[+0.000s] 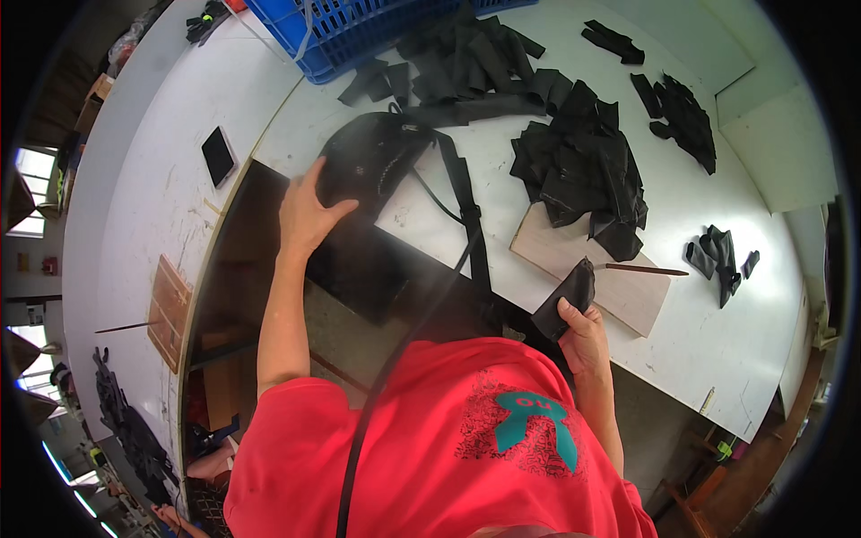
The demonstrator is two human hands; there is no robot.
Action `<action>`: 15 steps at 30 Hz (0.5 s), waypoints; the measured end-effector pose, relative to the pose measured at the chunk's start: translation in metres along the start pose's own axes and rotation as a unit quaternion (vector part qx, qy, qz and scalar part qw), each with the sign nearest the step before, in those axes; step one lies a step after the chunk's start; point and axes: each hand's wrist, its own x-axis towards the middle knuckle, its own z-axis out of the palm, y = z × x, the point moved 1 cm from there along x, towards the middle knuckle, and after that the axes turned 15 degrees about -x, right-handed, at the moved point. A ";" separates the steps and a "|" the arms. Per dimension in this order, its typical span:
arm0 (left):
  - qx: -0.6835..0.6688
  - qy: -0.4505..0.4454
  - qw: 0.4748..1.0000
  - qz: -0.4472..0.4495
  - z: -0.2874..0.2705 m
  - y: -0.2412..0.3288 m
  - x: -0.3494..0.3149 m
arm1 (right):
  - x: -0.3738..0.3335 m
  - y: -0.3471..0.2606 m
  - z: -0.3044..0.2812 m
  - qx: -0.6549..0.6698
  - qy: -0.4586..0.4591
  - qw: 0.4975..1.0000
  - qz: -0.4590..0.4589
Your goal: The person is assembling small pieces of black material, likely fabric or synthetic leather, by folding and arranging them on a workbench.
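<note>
A black waist-pack-shaped bag [372, 160] with a strap [463, 184] lies at the near edge of the white table, left of centre. Against its left end rests my left hand [307, 215], thumb and fingers spread apart. My right hand [585, 334], thumb on top, is closed round a folded black piece [567, 300] of fabric or leather-like material. That piece is just in front of a pale wooden board [628, 300]. A thin brown stick [641, 268] lies across the board, its left end beside the held piece.
Black pieces [583, 161] are heaped partly on the board, with another pile [466, 63] beside a blue crate [327, 45]. Smaller groups [686, 121] lie to the right. On the left table are a phone [218, 157] and a brown board [169, 314]. A dark cord [395, 359] crosses in front of me.
</note>
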 end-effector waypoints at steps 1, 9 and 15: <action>0.004 0.002 1.000 -0.026 -0.004 -0.004 0.001 | 0.000 0.001 -0.001 -0.002 0.003 1.000 0.003; -0.003 0.101 0.993 -0.057 -0.026 -0.059 0.013 | 0.003 0.005 -0.001 -0.019 -0.016 1.000 0.000; -0.031 0.119 0.989 -0.076 -0.019 -0.063 0.028 | 0.011 0.009 0.007 -0.030 -0.048 0.998 0.018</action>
